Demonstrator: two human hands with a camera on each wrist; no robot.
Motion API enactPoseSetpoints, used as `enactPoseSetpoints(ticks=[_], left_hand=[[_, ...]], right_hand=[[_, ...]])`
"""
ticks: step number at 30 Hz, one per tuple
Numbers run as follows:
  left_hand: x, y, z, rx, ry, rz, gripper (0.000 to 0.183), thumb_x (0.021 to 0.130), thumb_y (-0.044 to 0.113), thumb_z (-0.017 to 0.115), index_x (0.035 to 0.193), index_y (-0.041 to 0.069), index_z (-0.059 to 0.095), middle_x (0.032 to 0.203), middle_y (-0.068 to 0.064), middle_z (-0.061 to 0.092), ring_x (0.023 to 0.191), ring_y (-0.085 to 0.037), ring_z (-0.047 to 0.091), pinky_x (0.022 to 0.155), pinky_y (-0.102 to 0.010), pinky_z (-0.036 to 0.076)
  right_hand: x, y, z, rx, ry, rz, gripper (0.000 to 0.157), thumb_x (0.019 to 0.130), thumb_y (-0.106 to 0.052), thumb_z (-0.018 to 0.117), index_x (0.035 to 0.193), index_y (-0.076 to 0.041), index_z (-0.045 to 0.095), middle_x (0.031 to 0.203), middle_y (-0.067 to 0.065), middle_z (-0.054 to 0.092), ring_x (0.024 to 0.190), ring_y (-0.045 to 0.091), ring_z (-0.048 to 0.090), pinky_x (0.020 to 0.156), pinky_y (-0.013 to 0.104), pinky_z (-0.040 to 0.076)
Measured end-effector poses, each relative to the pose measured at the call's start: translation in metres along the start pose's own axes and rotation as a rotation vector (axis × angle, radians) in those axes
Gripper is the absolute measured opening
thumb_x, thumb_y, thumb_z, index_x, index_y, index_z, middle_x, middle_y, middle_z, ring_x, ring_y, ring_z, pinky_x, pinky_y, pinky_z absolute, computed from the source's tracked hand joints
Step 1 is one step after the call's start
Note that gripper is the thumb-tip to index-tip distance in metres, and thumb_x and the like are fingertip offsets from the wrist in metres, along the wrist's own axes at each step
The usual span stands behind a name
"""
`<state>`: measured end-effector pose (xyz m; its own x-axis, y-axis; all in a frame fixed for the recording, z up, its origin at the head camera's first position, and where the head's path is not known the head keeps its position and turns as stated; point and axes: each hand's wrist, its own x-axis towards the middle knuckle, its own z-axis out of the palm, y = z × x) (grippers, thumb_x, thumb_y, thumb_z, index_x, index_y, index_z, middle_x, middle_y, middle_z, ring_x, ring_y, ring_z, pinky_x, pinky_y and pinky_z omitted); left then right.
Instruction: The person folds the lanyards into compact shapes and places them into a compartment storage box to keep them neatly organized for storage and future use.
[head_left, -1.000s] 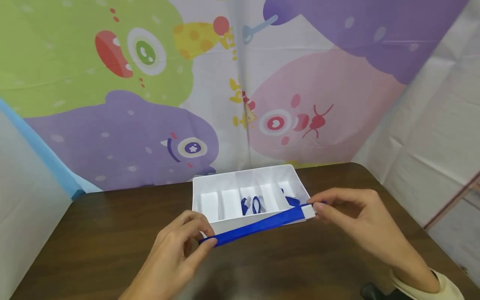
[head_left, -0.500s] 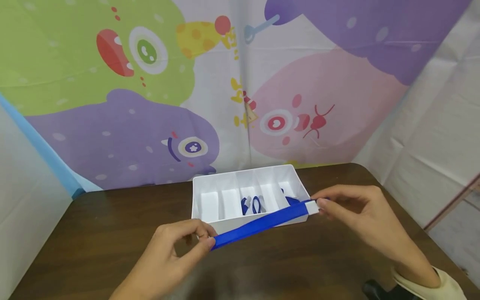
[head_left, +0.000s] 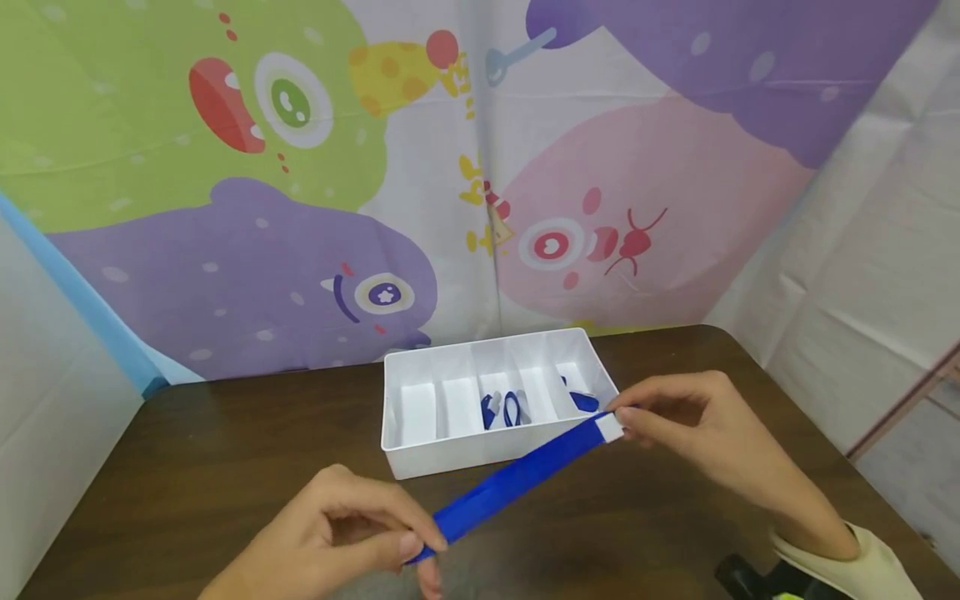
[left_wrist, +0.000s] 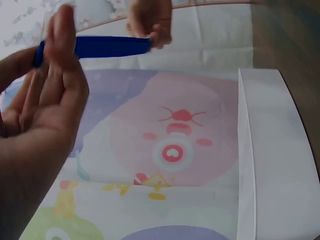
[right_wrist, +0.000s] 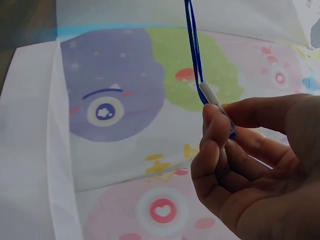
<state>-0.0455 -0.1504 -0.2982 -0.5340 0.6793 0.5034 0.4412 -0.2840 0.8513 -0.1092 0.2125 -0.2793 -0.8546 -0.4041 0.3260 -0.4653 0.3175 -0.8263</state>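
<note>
A flat blue strap with a white end tab is stretched slantwise between both hands, in front of the white box. My left hand pinches its lower left end between thumb and fingers. At the tab end, the thumb and forefinger of my right hand grip it. The right wrist view shows the strap edge-on as two layers, with the white tab just beyond the fingertips. In the left wrist view the strap runs from the left hand across to the right one.
Behind the strap, a white divided box stands on the dark wooden table. Small blue pieces lie in a middle compartment, another blue piece in the rightmost one. A cartoon-printed cloth hangs behind. A black object shows by the right sleeve.
My left hand has moved down and toward me, so the strap slants more steeply and uncovers the box's front wall. The right hand has shifted slightly left. Both keep hold of the strap.
</note>
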Motion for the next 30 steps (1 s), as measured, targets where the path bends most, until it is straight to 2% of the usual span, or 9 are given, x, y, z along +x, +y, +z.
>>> enactPoseSetpoints(ticks=[3, 5, 9, 12, 14, 17, 20, 24, 30], left_hand=[[-0.001, 0.003, 0.001, -0.011, -0.057, -0.029, 0.038, 0.09, -0.022, 0.049, 0.118, -0.003, 0.064, 0.102, -0.019, 0.073, 0.092, -0.028, 0.072, 0.073, -0.041, 0.06], [0.0, 0.004, 0.003, 0.01, -0.052, -0.025, 0.038, 0.09, -0.022, 0.05, 0.119, -0.003, 0.064, 0.104, -0.018, 0.073, 0.094, -0.028, 0.072, 0.076, -0.043, 0.059], [0.005, 0.002, 0.007, 0.199, 0.001, 0.109, 0.035, 0.085, -0.021, 0.057, 0.111, 0.0, 0.069, 0.095, -0.013, 0.072, 0.086, -0.02, 0.07, 0.073, -0.034, 0.059], [0.009, -0.001, 0.009, 0.37, 0.025, 0.23, 0.026, 0.084, -0.012, 0.065, 0.105, 0.004, 0.072, 0.104, -0.012, 0.065, 0.094, -0.019, 0.063, 0.072, -0.027, 0.053], [0.012, -0.002, 0.012, 0.427, -0.024, 0.263, 0.02, 0.088, -0.004, 0.066, 0.104, 0.006, 0.072, 0.117, -0.014, 0.061, 0.107, -0.024, 0.059, 0.08, -0.03, 0.052], [0.013, 0.0, 0.021, 0.462, -0.131, 0.217, 0.01, 0.094, 0.006, 0.063, 0.102, 0.008, 0.068, 0.13, -0.012, 0.063, 0.122, -0.024, 0.058, 0.09, -0.03, 0.053], [0.014, -0.002, 0.028, 0.503, -0.197, 0.186, 0.009, 0.096, 0.008, 0.062, 0.104, 0.009, 0.066, 0.122, -0.006, 0.07, 0.117, -0.015, 0.064, 0.089, -0.024, 0.053], [0.013, -0.01, 0.031, 0.55, -0.133, 0.173, 0.018, 0.095, 0.002, 0.062, 0.109, 0.01, 0.068, 0.1, 0.0, 0.074, 0.09, 0.003, 0.065, 0.073, -0.009, 0.05], [0.014, -0.023, 0.034, 0.543, 0.022, 0.111, 0.021, 0.092, -0.003, 0.066, 0.108, 0.009, 0.071, 0.089, 0.001, 0.072, 0.072, 0.004, 0.058, 0.057, -0.006, 0.046]], right_hand=[[0.004, 0.007, 0.003, 0.019, -0.059, 0.026, 0.009, 0.092, -0.007, 0.071, 0.099, -0.01, 0.075, 0.079, 0.007, 0.07, 0.066, 0.02, 0.065, 0.062, 0.035, 0.058], [0.007, 0.014, 0.006, 0.024, -0.1, 0.046, 0.008, 0.092, -0.008, 0.071, 0.099, -0.009, 0.075, 0.08, 0.007, 0.07, 0.067, 0.021, 0.066, 0.062, 0.035, 0.058], [0.014, 0.03, 0.015, 0.025, -0.19, 0.083, 0.009, 0.092, -0.01, 0.07, 0.099, -0.007, 0.075, 0.082, 0.007, 0.072, 0.068, 0.024, 0.067, 0.062, 0.035, 0.058], [0.019, 0.04, 0.024, 0.059, -0.266, 0.116, 0.009, 0.093, -0.012, 0.07, 0.097, -0.005, 0.075, 0.081, 0.012, 0.072, 0.067, 0.025, 0.067, 0.062, 0.037, 0.059], [0.021, 0.044, 0.029, 0.088, -0.306, 0.138, 0.011, 0.093, -0.013, 0.069, 0.096, -0.004, 0.075, 0.08, 0.013, 0.071, 0.066, 0.025, 0.067, 0.062, 0.038, 0.059], [0.022, 0.046, 0.034, 0.118, -0.335, 0.158, 0.012, 0.094, -0.013, 0.069, 0.094, -0.003, 0.075, 0.077, 0.012, 0.071, 0.065, 0.026, 0.067, 0.062, 0.04, 0.059], [0.022, 0.045, 0.036, 0.117, -0.326, 0.171, 0.012, 0.093, -0.013, 0.069, 0.094, -0.003, 0.075, 0.077, 0.011, 0.071, 0.065, 0.028, 0.066, 0.061, 0.04, 0.059], [0.02, 0.04, 0.042, 0.09, -0.279, 0.172, 0.01, 0.092, -0.012, 0.071, 0.094, -0.003, 0.075, 0.079, 0.009, 0.071, 0.066, 0.025, 0.066, 0.062, 0.037, 0.059], [0.007, 0.021, 0.055, -0.025, -0.156, 0.069, 0.003, 0.09, -0.016, 0.075, 0.092, -0.014, 0.077, 0.076, -0.004, 0.07, 0.065, 0.013, 0.064, 0.059, 0.03, 0.055]])
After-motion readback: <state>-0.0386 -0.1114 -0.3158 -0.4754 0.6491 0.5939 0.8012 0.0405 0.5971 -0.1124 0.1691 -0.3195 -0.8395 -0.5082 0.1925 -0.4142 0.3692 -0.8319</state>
